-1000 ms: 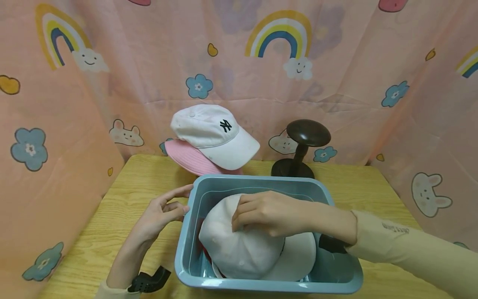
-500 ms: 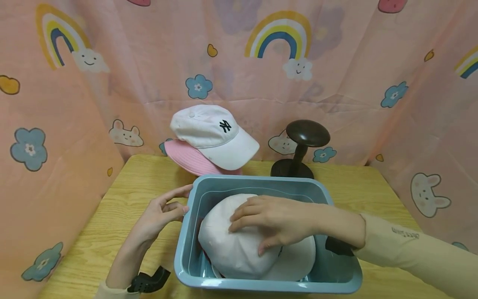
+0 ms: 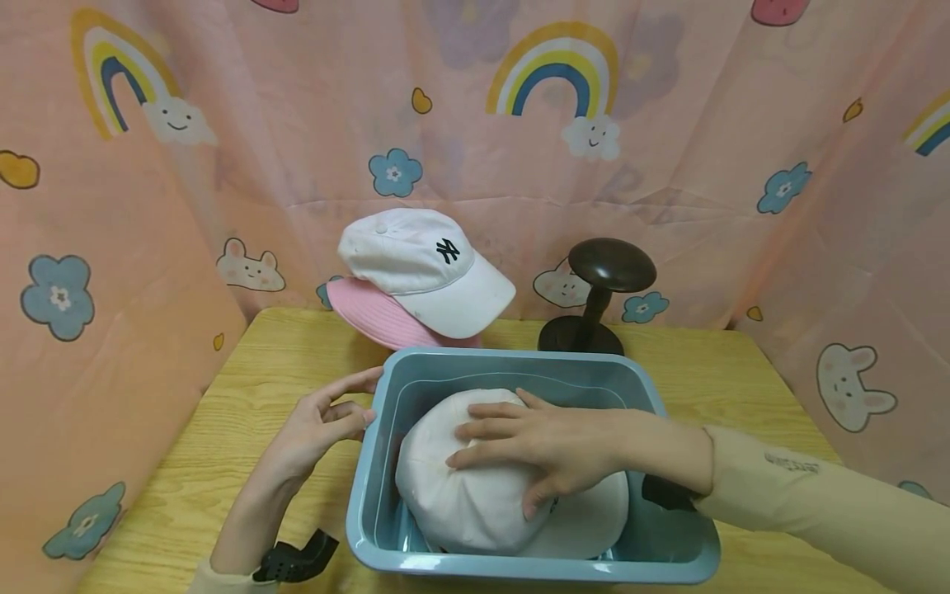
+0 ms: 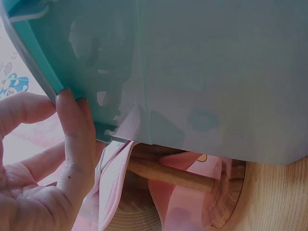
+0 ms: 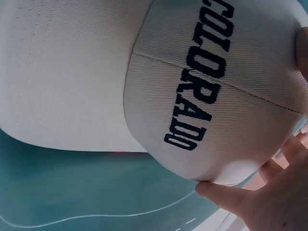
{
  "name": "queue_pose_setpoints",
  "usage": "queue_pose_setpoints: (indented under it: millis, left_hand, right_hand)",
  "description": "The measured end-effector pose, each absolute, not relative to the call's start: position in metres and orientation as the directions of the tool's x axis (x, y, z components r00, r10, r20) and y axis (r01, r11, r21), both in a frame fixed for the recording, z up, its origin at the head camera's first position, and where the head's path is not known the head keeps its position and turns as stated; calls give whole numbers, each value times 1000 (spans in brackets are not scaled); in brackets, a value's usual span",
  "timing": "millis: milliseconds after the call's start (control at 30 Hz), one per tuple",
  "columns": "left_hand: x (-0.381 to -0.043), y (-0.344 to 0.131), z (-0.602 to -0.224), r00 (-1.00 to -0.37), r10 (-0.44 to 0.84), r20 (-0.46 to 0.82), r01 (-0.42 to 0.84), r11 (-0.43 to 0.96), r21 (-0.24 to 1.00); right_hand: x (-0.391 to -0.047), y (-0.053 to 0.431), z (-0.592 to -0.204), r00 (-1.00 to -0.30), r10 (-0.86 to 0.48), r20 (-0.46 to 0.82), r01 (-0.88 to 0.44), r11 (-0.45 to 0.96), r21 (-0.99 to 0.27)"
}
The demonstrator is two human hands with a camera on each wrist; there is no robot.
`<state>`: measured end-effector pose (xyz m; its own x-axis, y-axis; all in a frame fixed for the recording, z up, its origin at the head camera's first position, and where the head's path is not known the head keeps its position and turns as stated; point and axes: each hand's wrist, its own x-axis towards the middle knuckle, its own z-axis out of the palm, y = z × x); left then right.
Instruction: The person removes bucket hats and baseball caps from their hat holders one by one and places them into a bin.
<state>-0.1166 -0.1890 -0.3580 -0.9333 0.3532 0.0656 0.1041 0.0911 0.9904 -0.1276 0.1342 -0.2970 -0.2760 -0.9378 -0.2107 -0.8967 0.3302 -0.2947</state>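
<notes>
A white baseball cap (image 3: 463, 478) lies inside a light blue plastic bin (image 3: 534, 568), brim pointing right. COLORADO in dark letters runs across its front in the right wrist view. My right hand (image 3: 545, 441) rests on the crown with fingers spread, thumb toward the near side. In the right wrist view, fingertips of this hand (image 5: 269, 197) touch the crown's edge. At the bin's left end, my left hand (image 3: 319, 425) pinches the rim; the left wrist view shows thumb and fingers of that hand (image 4: 62, 159) at the rim.
Behind the bin, another white cap (image 3: 416, 247) with a black logo sits on a pink cap (image 3: 382, 313). A dark hat stand (image 3: 612, 266) with a round top is at the back right. All stand on a wood-grain table (image 3: 297, 346) before a patterned pink curtain (image 3: 297, 124).
My right hand has gone from bunched fingers on the cap's crown to spread fingers laid over it. The crown has flattened slightly. My left hand has stayed at the rim.
</notes>
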Motion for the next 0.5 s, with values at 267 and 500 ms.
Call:
queue_pose_setpoints:
  millis: [267, 500]
  left_hand:
    - [-117, -189, -358, -935, 349, 66, 106, 97, 990]
    - [-117, -189, -359, -934, 352, 65, 104, 92, 990]
  right_hand:
    - [-130, 130, -303, -268, -933, -240, -889, 335, -311]
    - [-130, 126, -313, -254, -933, -257, -893, 328, -308]
